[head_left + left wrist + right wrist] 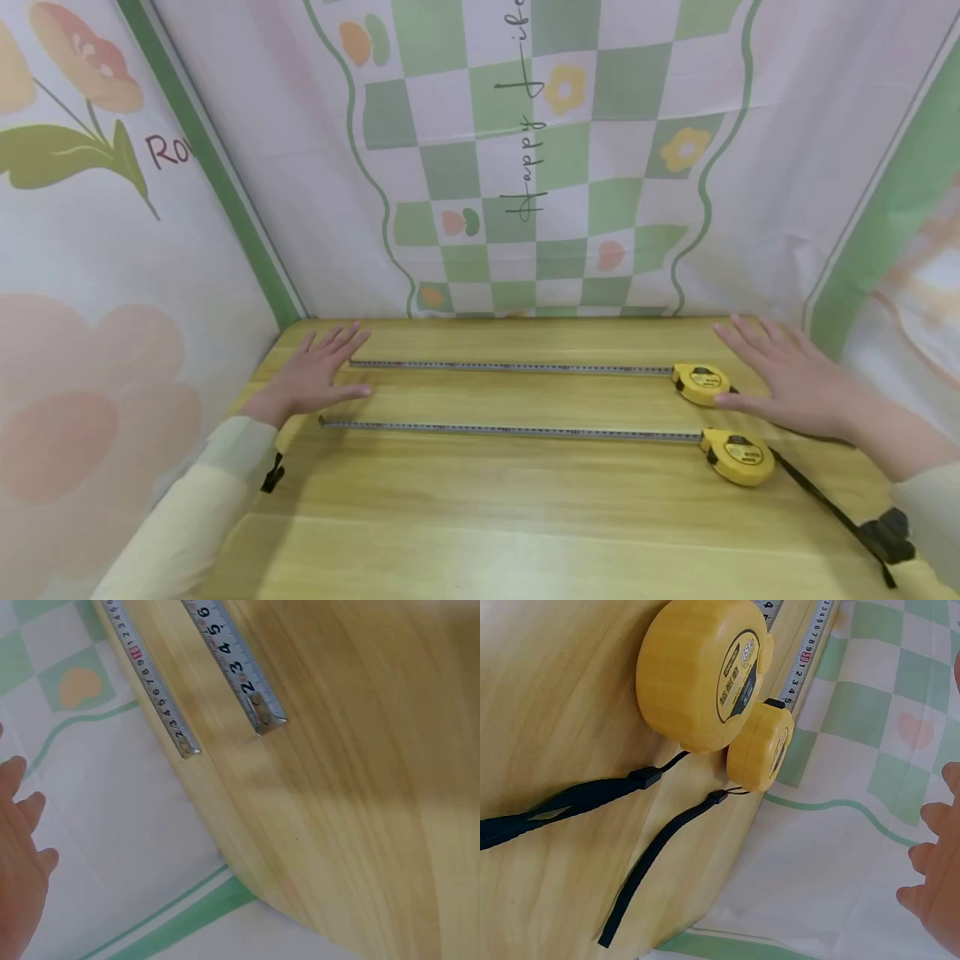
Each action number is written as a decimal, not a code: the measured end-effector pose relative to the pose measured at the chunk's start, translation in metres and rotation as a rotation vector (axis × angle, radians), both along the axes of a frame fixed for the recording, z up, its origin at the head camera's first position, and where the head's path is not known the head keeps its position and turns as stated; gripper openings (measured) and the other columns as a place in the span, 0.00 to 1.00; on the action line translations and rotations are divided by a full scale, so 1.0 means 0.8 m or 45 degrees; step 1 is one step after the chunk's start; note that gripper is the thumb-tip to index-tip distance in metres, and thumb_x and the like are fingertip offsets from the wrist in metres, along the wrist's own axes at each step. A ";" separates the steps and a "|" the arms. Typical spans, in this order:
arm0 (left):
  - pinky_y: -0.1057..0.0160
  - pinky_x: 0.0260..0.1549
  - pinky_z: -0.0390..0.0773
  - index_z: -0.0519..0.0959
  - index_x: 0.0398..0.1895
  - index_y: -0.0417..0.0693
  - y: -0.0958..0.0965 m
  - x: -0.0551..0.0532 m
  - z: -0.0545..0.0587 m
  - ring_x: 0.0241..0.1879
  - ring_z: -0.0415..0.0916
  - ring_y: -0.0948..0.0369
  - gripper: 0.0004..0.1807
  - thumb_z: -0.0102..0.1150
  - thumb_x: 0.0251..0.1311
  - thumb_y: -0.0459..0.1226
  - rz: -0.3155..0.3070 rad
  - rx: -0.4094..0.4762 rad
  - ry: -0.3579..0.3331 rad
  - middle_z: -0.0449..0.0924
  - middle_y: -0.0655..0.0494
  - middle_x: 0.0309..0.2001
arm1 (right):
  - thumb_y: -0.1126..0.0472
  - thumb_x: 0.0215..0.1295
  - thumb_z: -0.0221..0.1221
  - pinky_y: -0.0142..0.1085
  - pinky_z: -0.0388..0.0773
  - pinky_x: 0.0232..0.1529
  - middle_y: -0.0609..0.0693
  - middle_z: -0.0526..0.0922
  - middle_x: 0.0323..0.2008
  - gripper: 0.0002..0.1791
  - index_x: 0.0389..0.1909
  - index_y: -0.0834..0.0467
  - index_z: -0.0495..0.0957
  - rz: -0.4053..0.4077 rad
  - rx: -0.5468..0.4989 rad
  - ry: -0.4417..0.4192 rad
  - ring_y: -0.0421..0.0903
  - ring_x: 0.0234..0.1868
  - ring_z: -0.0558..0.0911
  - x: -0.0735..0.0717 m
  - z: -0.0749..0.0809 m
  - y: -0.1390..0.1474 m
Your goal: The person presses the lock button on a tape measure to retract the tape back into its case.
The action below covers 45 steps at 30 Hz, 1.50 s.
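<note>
Two yellow tape measures lie on the wooden table, their blades drawn out leftward, roughly parallel. The far tape measure (702, 384) sits beside my right hand (806, 387), whose thumb overlaps its case in the head view. Nearer to me is the second tape measure (738, 457), a black strap trailing from it. My left hand (318, 375) hovers with fingers spread by the hooked end of the far blade (510, 366). Below that hand, the near blade (510, 429) ends in a metal hook (264, 718). Both hands hold nothing.
The wooden table (480, 517) has a back edge against a hanging cloth (555, 192) with green checks. Printed cloth (97, 400) also hangs at the left. Black wrist straps (656, 859) lie behind the tape cases in the right wrist view.
</note>
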State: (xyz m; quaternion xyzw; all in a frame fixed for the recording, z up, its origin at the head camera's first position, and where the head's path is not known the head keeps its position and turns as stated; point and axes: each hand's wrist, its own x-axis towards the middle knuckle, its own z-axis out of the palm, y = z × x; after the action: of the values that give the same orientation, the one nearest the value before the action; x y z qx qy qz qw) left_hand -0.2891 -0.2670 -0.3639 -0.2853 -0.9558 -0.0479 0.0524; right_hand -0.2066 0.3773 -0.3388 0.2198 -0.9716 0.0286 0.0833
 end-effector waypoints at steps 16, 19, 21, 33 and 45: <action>0.35 0.65 0.46 0.54 0.75 0.46 -0.038 0.017 -0.013 0.69 0.54 0.40 0.50 0.58 0.57 0.63 0.054 0.137 -0.026 0.51 0.41 0.74 | 0.47 0.64 0.62 0.40 0.22 0.67 0.61 0.41 0.75 0.52 0.78 0.49 0.36 -0.010 -0.200 -0.055 0.70 0.71 0.43 0.020 -0.008 0.016; 0.33 0.63 0.51 0.58 0.74 0.44 -0.044 0.021 -0.017 0.66 0.57 0.37 0.48 0.60 0.57 0.60 0.055 0.160 -0.012 0.55 0.39 0.72 | 0.47 0.63 0.63 0.46 0.25 0.68 0.60 0.42 0.76 0.53 0.78 0.48 0.37 -0.020 -0.242 -0.081 0.72 0.70 0.47 0.023 -0.013 0.019; 0.32 0.61 0.53 0.60 0.73 0.42 -0.047 0.023 -0.022 0.65 0.60 0.36 0.48 0.61 0.56 0.60 0.058 0.168 -0.003 0.58 0.38 0.71 | 0.47 0.63 0.64 0.50 0.27 0.69 0.60 0.42 0.76 0.53 0.78 0.48 0.37 -0.013 -0.265 -0.096 0.72 0.70 0.48 0.025 -0.017 0.020; 0.37 0.61 0.60 0.66 0.68 0.39 -0.062 0.031 -0.049 0.62 0.64 0.37 0.51 0.64 0.50 0.64 0.091 0.220 -0.081 0.67 0.36 0.65 | 0.48 0.60 0.66 0.41 0.34 0.72 0.66 0.58 0.70 0.50 0.76 0.54 0.49 0.024 -0.256 -0.036 0.71 0.64 0.62 0.031 -0.047 0.025; 0.37 0.59 0.63 0.68 0.66 0.36 -0.064 0.040 -0.066 0.60 0.66 0.37 0.44 0.68 0.53 0.56 0.067 0.188 -0.144 0.69 0.35 0.62 | 0.42 0.59 0.66 0.65 0.64 0.54 0.72 0.68 0.61 0.44 0.66 0.68 0.65 0.011 -0.184 -0.085 0.72 0.59 0.68 0.038 -0.067 0.012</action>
State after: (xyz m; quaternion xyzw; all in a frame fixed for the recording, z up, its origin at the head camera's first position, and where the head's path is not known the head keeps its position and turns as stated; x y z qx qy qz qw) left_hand -0.2570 -0.3181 -0.4168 -0.2522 -0.9583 -0.1331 0.0205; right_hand -0.1764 0.3869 -0.3926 0.2162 -0.9683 0.1065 0.0664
